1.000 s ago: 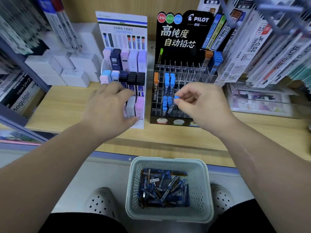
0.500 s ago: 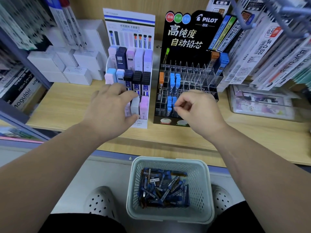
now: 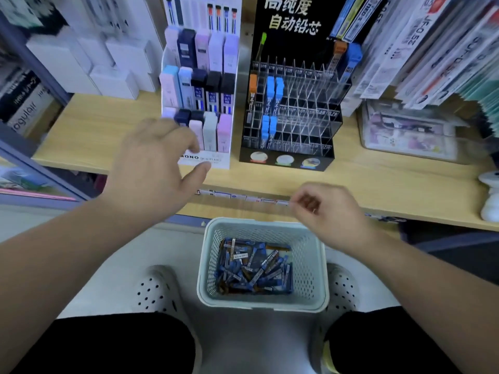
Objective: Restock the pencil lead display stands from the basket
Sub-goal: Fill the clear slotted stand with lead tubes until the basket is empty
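Wooden shelf [image 3: 108, 125] at the back, bearing a white stand [image 3: 201, 157] of pastel cases [image 3: 210, 130] and, just right of it, a black stand [image 3: 305, 109] with 2 columns of blue lead tubes [image 3: 271, 95], most cells bare. Below, between 2 shoes [image 3: 156, 290], the basket [image 3: 264, 306] with loose lead tubes [image 3: 253, 268] heaped inside. Above its far right corner, the right hand [image 3: 332, 214], fingers loosely curled round nothing visible. Before the white stand, the left hand [image 3: 154, 168], slack, spread, empty.

Likely step: fetching the next tube. Reach straight down, pinch 1 tube near its cap, lift clear of the heap.

Since 0.5 s ago: right hand gone from the blue columns down to the basket, left hand much where it was.
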Demonstrator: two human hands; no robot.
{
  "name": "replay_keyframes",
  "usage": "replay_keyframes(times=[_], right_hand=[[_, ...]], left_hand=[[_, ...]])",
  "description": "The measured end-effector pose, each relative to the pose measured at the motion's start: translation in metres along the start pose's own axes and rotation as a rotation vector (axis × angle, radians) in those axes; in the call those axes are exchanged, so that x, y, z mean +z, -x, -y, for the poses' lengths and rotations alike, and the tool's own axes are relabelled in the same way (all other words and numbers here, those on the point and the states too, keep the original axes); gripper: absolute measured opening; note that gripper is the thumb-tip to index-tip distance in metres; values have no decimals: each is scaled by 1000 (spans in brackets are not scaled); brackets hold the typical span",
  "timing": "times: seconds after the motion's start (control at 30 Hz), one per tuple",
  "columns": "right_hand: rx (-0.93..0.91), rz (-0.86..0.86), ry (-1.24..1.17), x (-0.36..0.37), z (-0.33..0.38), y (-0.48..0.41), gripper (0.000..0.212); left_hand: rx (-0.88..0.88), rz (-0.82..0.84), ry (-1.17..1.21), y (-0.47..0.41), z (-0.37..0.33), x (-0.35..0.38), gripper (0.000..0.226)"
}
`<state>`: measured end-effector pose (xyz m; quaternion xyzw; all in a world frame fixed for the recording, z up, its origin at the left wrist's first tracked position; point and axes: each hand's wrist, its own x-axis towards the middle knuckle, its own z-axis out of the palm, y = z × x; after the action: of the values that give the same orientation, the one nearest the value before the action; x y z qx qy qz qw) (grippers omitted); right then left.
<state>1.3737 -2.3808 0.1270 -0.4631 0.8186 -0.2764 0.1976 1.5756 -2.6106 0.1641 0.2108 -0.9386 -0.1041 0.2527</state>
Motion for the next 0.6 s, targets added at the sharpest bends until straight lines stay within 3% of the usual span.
replay_keyframes(times=[0.07,0.17,0.23,0.4,0.47,0.53,0.6], right_hand=[[193,224,-4,30,-19,14,3],[529,490,-82,75,-43,22,30],[711,563,-124,100,-54,23,46],[1128,392,-399,171,-99,25,70],[1225,308,-454,195,-113,24,62],[1286,212,-451,213,-121,20,50],[1312,126,-424,228,-125,12,63]], left_hand=[[-137,110,116,28,1,11,17],[-403,442,162,78,11,39,21],[-510,675,138,109,18,60,33],[-716,855,212,153,28,118,55],[-779,854,263,160,28,141,59],[-795,812,324,167,25,160,49],[-787,761,356,175,20,173,30]])
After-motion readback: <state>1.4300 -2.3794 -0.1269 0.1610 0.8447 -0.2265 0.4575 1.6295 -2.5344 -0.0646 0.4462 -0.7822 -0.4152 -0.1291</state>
